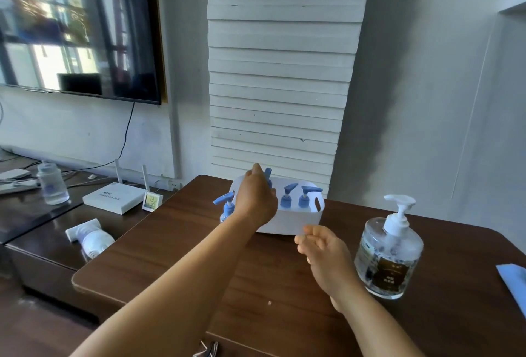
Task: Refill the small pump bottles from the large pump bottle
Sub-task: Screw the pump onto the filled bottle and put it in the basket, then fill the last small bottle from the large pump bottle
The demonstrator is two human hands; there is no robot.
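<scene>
The person's left hand (256,200) reaches into a white caddy (290,221) at the far middle of the dark wooden counter (199,257) and closes round a small pump bottle with a blue pump head (268,176). Only the pump top shows above the knuckles, so the fingers seem curled round its neck, though the grip itself is hidden behind the hand. Two more small blue-pump bottles (296,196) stand upright in the caddy to the right of the hand, and a fourth small bottle (227,208) stands on the counter just outside the caddy's left end.

The right hand (324,245) hovers palm-up, its fingers relaxed and holding nothing, between the caddy's near wall and the large clear pump bottle (388,254). That bottle stands upright on the counter's right side with its white pump on. The free hand looks ready either to take the small bottle or to steady it.

The likely step in hand is lifting a small bottle out so it can be opened and brought to the large bottle's spout.

Off to the left, on a lower cabinet, lie a white router (113,197), a small display clock (152,201) and a white tube (89,235).
</scene>
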